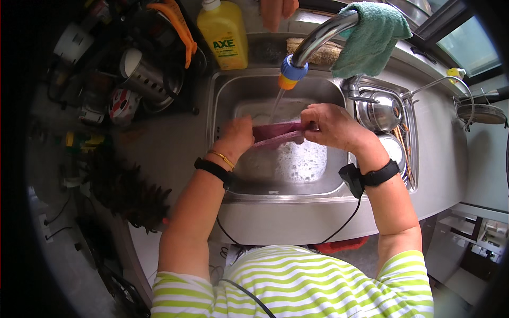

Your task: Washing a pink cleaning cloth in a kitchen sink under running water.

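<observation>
A wet pink-purple cloth [277,134] is stretched between my two hands over the stainless steel sink basin [238,181]. My left hand [237,135], slightly blurred, grips its left end, and my right hand [328,125] pinches the right end. Water runs from the faucet [293,71], which has a blue and yellow nozzle, in a thin stream towards the cloth. Suds and water lie on the basin floor beneath. A green towel [372,39] hangs over the faucet's curved neck.
A yellow dish soap bottle [224,37] stands behind the sink's left corner. Right of the basin, metal bowls [379,111] and chopsticks [401,149] sit in a draining section beside the faucet lever [362,97]. A perforated steel utensil holder [149,79] is at left, near an orange slotted utensil [181,30].
</observation>
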`<state>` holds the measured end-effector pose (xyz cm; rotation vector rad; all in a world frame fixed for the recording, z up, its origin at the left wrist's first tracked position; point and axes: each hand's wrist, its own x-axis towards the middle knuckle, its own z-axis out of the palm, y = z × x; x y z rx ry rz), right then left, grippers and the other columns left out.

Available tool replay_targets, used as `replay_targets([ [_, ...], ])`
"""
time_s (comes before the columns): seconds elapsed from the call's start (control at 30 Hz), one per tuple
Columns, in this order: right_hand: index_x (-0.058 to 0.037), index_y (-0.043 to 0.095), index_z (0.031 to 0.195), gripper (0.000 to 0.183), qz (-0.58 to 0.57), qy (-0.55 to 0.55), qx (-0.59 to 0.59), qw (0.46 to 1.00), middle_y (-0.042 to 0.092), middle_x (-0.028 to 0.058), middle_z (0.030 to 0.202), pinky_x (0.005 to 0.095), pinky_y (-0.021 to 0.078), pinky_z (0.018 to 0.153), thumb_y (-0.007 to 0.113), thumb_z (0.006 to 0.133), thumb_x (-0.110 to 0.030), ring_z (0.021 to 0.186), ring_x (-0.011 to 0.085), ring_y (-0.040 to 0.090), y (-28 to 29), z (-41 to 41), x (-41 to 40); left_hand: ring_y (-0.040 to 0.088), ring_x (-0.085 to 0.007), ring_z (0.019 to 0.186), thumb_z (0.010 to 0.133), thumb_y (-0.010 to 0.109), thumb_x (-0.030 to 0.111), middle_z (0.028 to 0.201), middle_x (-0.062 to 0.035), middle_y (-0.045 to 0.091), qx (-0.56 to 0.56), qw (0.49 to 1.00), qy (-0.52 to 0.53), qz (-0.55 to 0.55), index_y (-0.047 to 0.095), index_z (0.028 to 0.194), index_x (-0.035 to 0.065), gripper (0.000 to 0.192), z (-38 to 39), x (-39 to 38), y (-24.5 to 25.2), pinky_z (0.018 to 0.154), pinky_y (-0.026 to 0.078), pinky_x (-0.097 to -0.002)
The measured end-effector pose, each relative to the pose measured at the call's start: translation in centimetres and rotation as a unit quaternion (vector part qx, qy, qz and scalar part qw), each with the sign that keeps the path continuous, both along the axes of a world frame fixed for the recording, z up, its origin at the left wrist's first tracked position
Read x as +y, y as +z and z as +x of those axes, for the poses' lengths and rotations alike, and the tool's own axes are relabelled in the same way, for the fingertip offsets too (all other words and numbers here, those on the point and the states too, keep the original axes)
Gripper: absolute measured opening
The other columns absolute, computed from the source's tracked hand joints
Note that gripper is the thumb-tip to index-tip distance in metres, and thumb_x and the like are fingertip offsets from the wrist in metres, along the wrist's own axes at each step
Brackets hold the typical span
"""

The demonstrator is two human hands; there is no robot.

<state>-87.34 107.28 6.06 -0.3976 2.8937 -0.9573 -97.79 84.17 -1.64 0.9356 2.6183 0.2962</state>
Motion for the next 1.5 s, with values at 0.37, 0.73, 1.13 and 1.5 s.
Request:
replay_targets([
  [0.37,-0.0054,0.064,0.077,0.018,0.222,-0.207,0.050,0.951,0.066,0.0110,0.075,0.0408,0.0484,0.067,0.075,0.072,-0.020,0.083,0.0305,0.066,-3.2,-1.6,0.4,0.065,-0.0314,0.080,0.078,0.070,0.028,0.087,-0.0137,0.068,0.029,0.996,0.075,0.043,0.069,0.080,0.0042,0.024,-1.0,-1.6,7.1,0.071,0.051,-0.0401],
  [0.73,-0.0001,0.065,0.083,0.023,-0.168,-0.183,0.158,0.956,0.053,0.0151,0.074,0.0356,0.0475,0.072,0.066,0.068,-0.018,0.078,0.0293,0.056,-7.3,-4.0,0.6,0.058,-0.0285,0.102,0.070,0.074,0.017,0.116,-0.0111,0.058,0.133,0.974,-0.067,0.170,0.066,0.075,0.0028,0.017,-0.8,-2.8,5.7,0.087,0.046,-0.0369],
  [1.13,-0.0057,0.053,0.111,0.036,-0.191,-0.304,0.135,0.924,0.060,0.0185,0.102,0.0444,0.0511,0.079,0.063,0.079,-0.016,0.091,0.0368,0.062,-8.2,-4.9,-6.3,0.058,-0.0196,0.107,0.094,0.054,0.019,0.113,-0.0075,0.062,-0.646,0.457,0.246,0.560,0.059,0.109,0.0065,0.020,2.2,0.5,0.8,0.093,0.047,-0.0358],
  [1.5,-0.0057,0.062,0.094,0.015,-0.297,-0.221,-0.010,0.929,0.064,0.0151,0.093,0.0428,0.0518,0.075,0.059,0.080,-0.009,0.086,0.0377,0.063,-7.5,-3.1,-7.3,0.062,-0.0187,0.095,0.092,0.052,0.023,0.105,-0.0053,0.064,-0.577,0.453,0.301,0.609,0.061,0.110,0.0067,0.025,3.7,2.6,-1.7,0.085,0.050,-0.0294],
])
